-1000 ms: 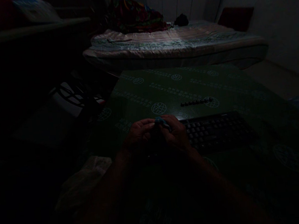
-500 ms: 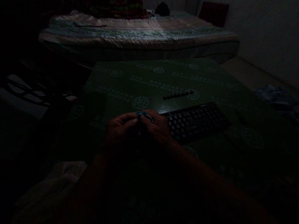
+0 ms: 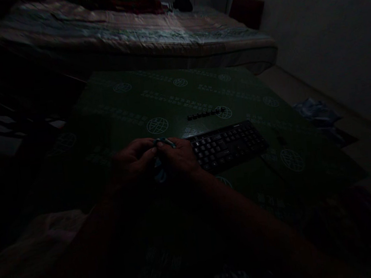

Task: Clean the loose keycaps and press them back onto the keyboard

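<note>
The room is very dark. My left hand (image 3: 130, 161) and my right hand (image 3: 179, 156) meet over the green patterned mat (image 3: 168, 97), fingers closed together on a small bluish cloth-like thing (image 3: 160, 161) between them. A black keyboard (image 3: 227, 144) lies just right of my right hand, angled on the mat. A short row of loose dark keys (image 3: 204, 113) sits beyond the keyboard.
A bed with a pale striped cover (image 3: 136, 34) runs along the back, with a dark bundle (image 3: 183, 2) and a red cushion (image 3: 247, 10) on it. A bluish heap (image 3: 316, 111) lies on the floor to the right. Pale cloth (image 3: 34, 241) lies at lower left.
The view has swung left and down, so the bed, mat and keyboard shifted left in the picture. My hands stay joined on the bluish thing, fingers working it slightly.
</note>
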{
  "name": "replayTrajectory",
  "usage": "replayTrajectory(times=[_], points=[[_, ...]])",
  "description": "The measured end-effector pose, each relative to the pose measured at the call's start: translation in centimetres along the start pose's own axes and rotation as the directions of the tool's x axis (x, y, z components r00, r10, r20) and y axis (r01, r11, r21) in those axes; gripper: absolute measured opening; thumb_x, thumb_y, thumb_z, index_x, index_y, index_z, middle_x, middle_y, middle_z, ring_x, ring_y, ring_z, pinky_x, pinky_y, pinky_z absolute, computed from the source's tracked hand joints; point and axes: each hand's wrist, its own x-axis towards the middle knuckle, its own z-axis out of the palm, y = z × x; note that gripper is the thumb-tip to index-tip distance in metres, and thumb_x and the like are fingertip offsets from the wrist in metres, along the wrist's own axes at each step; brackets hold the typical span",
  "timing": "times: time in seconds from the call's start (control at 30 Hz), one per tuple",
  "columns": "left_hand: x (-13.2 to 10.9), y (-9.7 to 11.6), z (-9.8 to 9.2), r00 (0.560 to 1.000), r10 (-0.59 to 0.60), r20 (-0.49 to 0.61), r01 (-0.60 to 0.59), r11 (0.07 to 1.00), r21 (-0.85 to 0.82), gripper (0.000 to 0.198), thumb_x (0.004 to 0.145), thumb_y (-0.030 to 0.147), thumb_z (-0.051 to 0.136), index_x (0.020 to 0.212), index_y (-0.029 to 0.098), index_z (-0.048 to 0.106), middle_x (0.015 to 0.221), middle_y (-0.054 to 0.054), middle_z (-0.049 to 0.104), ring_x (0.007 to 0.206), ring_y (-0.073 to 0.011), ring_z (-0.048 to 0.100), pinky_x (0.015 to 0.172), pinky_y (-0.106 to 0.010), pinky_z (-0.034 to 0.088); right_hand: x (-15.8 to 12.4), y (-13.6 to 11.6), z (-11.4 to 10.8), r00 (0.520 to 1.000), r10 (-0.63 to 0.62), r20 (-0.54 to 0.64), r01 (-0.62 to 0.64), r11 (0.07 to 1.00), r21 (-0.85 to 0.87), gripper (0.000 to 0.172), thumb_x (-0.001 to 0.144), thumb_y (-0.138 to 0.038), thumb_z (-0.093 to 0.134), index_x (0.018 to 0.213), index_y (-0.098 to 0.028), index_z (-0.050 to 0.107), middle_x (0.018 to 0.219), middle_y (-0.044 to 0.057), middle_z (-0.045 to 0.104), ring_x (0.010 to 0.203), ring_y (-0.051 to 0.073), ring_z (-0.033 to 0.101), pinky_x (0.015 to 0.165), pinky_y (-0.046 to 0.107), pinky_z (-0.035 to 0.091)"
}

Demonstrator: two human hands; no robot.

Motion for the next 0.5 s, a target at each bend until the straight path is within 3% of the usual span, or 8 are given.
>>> replayTrajectory(times=[0.17, 0.33, 0.4, 0.5], points=[[0.1, -0.1, -0.1, 1.0, 0.024, -0.006, -0.024, 1.0, 0.013, 0.022, 0.068, 0.03, 0.066, 0.086, 0.016, 0.065, 0.096, -0.007, 0.066, 0.087, -0.0218, 0.061, 0.072, -0.028, 0.048, -0.1, -0.1, -0.1, 1.0, -0.015, 0.007, 0.014, 1.0, 0.023, 0.02, 0.075, -0.032, 0.056, 0.061, -0.018, 0.057, 0.055, -0.005, 0.045, 0.052, 0.008, 0.04, 0.047, 0.02, 0.031], [-0.2, 0.3, -0.3, 0.999, -0.011, -0.037, 0.011, 1.0, 0.002, 0.023, 0.07, 0.032, 0.065, 0.086, 0.016, 0.065, 0.09, -0.005, 0.066, 0.081, -0.0198, 0.06, 0.069, -0.027, 0.047, -0.5, -0.8, 0.1, 0.997, 0.071, 0.012, -0.071, 0.997, 0.014, 0.02, 0.077, -0.033, 0.055, 0.065, -0.017, 0.059, 0.056, -0.005, 0.048, 0.052, 0.008, 0.043, 0.048, 0.02, 0.035], [-0.1, 0.3, -0.5, 0.997, -0.041, -0.064, 0.04, 0.999, -0.024, 0.024, 0.069, 0.031, 0.065, 0.087, 0.015, 0.065, 0.089, -0.004, 0.066, 0.079, -0.0188, 0.059, 0.068, -0.026, 0.047, -0.7, -0.8, 0.2, 1.0, 0.012, 0.006, -0.011, 0.997, -0.075, 0.021, 0.078, -0.034, 0.054, 0.067, -0.017, 0.06, 0.059, -0.004, 0.05, 0.055, 0.009, 0.046, 0.05, 0.02, 0.037], [0.4, 0.1, -1.0, 0.991, -0.068, -0.119, 0.059, 0.995, -0.077, 0.025, 0.068, 0.03, 0.064, 0.088, 0.014, 0.067, 0.084, -0.003, 0.066, 0.074, -0.0163, 0.059, 0.064, -0.024, 0.045, -1.0, -0.7, 0.6, 0.977, -0.214, 0.026, 0.212, 0.932, -0.295, 0.017, 0.081, -0.03, 0.054, 0.074, -0.017, 0.062, 0.069, -0.001, 0.057, 0.068, 0.011, 0.053, 0.063, 0.022, 0.044]])
